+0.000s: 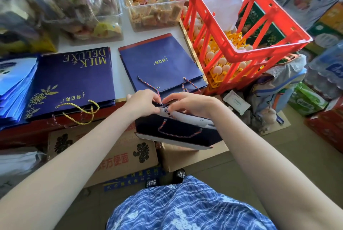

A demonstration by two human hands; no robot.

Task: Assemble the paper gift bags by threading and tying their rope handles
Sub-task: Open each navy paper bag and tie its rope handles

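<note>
We've got both hands up at the top edge of a dark navy gift bag (178,133), held in the air just off the front edge of the tabletop (120,73). Our left hand (143,100) is pinching the bag's rim with curled fingers, and our right hand (189,104) is pinched right beside it on the same spot, where a red-and-blue twisted rope (148,84) runs up from between the fingers. It's too tight in there to see if the rope is through a hole. A second rope handle (179,134) already hangs in a loop on the bag's near face.

On the tabletop behind, a small stack of navy bags (161,62) with the same twisted ropes lies flat, and to its left sits a bigger stack printed MILK DELUXE (74,75) with gold rope handles (83,112) dangling off the edge. A red crate (241,34) of eggs sits to the right.
</note>
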